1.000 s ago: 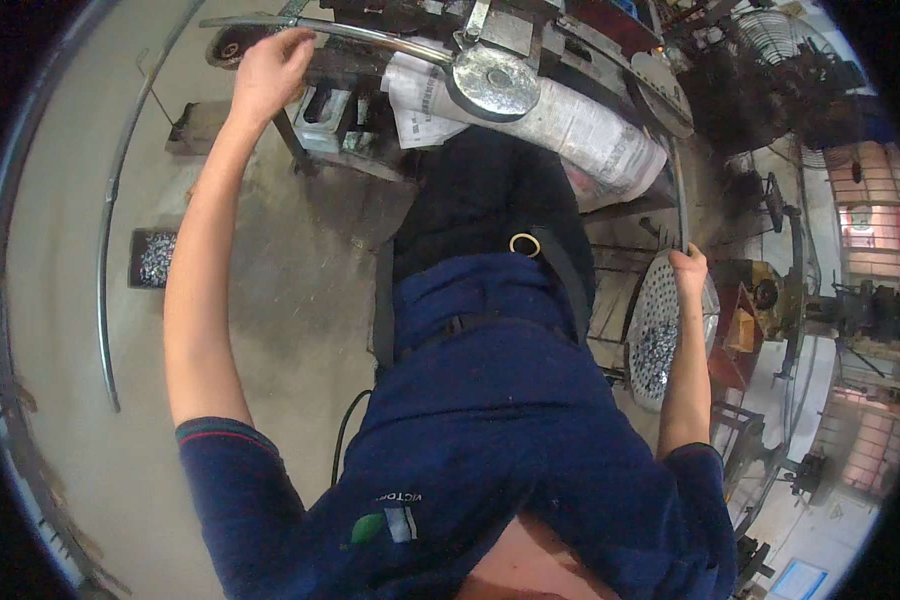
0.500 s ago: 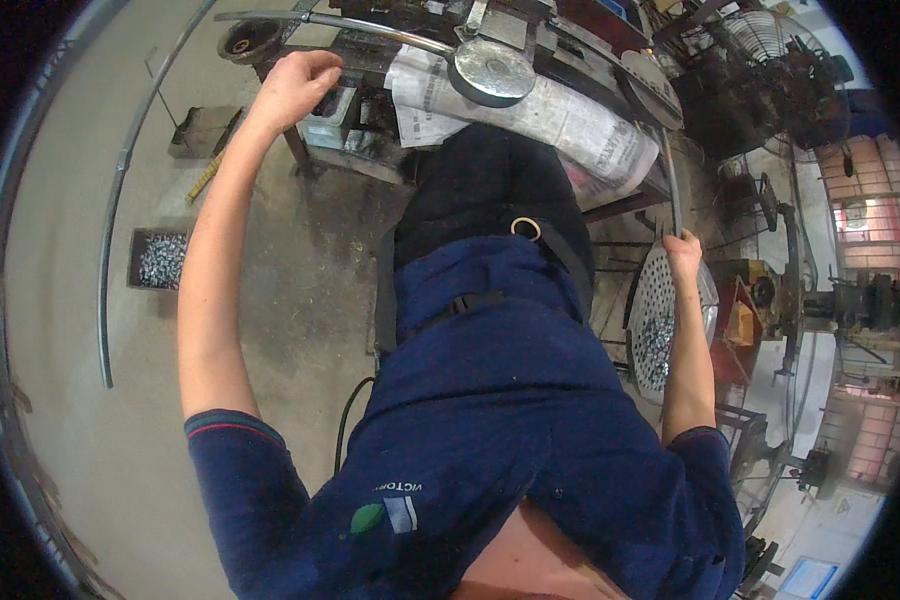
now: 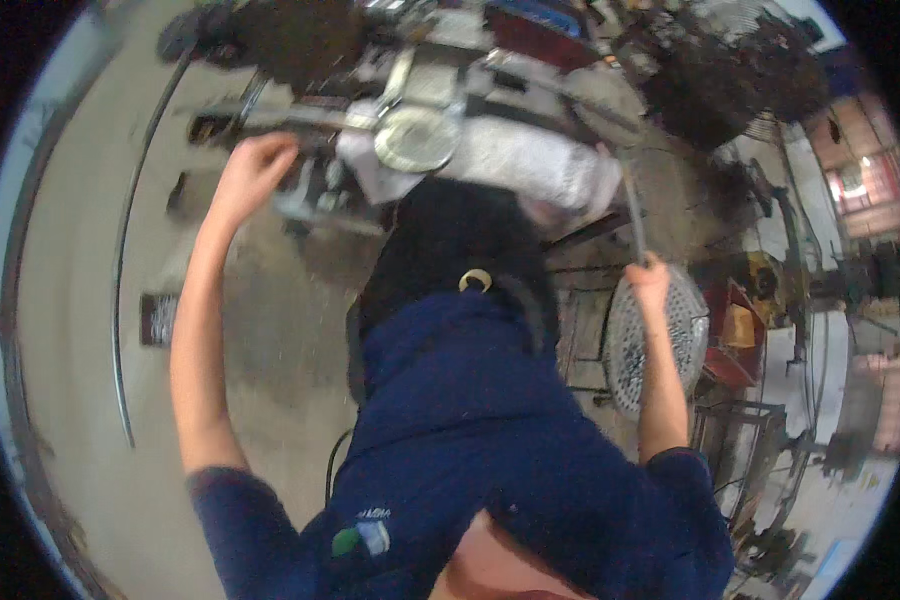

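Observation:
My right hand (image 3: 649,282) is wrapped round the lower end of a grey metal bar (image 3: 634,205), which runs up to the bench. At the bench's left end, my left hand (image 3: 257,165) is raised with its fingers curled together; whatever they may hold is hidden. Close to it, a metal rod (image 3: 310,117) extends left from a round, flat metal disc (image 3: 418,139). White newspaper (image 3: 530,158) covers the bench's near edge, beside the disc. Motion blurs the whole picture.
A perforated round metal tray (image 3: 622,345) stands beside my right forearm, with a red bin (image 3: 738,340) behind it. On the floor at left are a small box (image 3: 158,320) of metal pieces and a long thin pipe (image 3: 122,270). Dark machinery crowds the far right.
The view has shifted, so the bench, disc and newspaper now appear lower and farther left. My right hand stays on the bar. My left hand's fingers look more curled.

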`<action>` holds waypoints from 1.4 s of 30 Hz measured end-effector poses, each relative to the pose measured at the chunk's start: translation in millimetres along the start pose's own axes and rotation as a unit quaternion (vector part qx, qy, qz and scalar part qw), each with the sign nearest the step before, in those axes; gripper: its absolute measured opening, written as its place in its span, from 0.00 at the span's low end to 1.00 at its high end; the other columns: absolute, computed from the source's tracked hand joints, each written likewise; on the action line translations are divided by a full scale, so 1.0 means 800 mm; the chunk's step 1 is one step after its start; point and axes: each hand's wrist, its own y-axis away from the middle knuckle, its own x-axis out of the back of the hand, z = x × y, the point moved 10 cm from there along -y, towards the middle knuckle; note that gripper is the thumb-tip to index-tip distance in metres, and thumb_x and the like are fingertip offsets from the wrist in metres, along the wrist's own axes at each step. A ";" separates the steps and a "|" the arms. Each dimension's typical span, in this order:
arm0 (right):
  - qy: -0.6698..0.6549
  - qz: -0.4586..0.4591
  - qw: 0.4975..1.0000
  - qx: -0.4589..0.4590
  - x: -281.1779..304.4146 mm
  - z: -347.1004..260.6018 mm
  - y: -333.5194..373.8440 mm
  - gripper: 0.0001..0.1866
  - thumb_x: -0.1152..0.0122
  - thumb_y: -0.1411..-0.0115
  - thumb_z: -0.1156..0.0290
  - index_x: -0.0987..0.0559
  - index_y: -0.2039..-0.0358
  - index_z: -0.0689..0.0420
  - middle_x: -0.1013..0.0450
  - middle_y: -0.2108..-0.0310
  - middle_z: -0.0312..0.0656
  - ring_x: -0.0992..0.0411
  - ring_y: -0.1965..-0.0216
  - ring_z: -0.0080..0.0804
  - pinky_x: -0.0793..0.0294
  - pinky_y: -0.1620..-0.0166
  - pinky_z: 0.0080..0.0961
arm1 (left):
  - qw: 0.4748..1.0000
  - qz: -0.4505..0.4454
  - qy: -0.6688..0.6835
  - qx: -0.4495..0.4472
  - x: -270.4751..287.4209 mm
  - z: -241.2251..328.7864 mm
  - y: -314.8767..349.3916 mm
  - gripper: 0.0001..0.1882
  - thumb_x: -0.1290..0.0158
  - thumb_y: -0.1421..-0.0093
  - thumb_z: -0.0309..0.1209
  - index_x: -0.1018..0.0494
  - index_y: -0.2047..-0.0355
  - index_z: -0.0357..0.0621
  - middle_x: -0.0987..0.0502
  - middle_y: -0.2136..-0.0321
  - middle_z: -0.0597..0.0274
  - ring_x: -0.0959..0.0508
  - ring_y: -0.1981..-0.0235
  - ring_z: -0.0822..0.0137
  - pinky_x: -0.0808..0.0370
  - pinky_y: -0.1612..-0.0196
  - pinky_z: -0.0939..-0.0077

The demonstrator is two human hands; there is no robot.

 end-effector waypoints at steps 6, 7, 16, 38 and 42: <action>0.140 0.011 0.989 -0.047 0.037 0.010 -0.037 0.23 0.44 0.59 0.61 0.23 0.60 0.53 0.26 0.70 0.56 0.27 0.64 0.53 0.29 0.60 0.42 | 0.999 -0.018 -0.003 0.033 0.011 0.057 -0.047 0.13 0.51 0.43 0.30 0.27 0.62 0.32 0.22 0.71 0.50 0.22 0.71 0.66 0.28 0.66 0.73; 0.165 0.012 0.985 -0.040 0.047 0.024 -0.054 0.23 0.44 0.59 0.61 0.24 0.59 0.52 0.26 0.70 0.55 0.27 0.63 0.53 0.29 0.59 0.42 | 0.999 -0.021 -0.016 0.028 0.015 0.075 -0.064 0.13 0.51 0.43 0.29 0.27 0.62 0.32 0.22 0.70 0.49 0.22 0.70 0.64 0.28 0.65 0.72; -0.027 -0.117 0.989 0.087 0.074 -0.006 -0.342 0.24 0.44 0.61 0.66 0.22 0.61 0.59 0.24 0.65 0.50 0.25 0.61 0.41 0.28 0.56 0.27 | 0.980 0.011 -0.175 -0.098 0.037 0.183 -0.203 0.10 0.49 0.46 0.28 0.26 0.65 0.36 0.24 0.68 0.51 0.24 0.65 0.52 0.28 0.62 0.67; -0.174 -0.270 0.924 0.208 -0.073 -0.178 -0.441 0.25 0.46 0.62 0.73 0.21 0.58 0.52 0.34 0.47 0.51 0.33 0.48 0.38 0.35 0.47 0.26 | 0.940 -0.156 -0.282 -0.115 -0.079 0.199 -0.358 0.22 0.43 0.54 0.27 0.30 0.56 0.38 0.29 0.55 0.47 0.32 0.50 0.50 0.38 0.44 0.61; -0.197 -0.259 0.938 0.122 -0.080 -0.132 -0.462 0.25 0.46 0.64 0.75 0.21 0.59 0.53 0.31 0.50 0.52 0.33 0.49 0.37 0.36 0.48 0.24 | 0.914 -0.169 -0.341 -0.142 -0.110 0.169 -0.365 0.21 0.43 0.55 0.34 0.28 0.61 0.38 0.26 0.64 0.52 0.28 0.55 0.56 0.38 0.45 0.52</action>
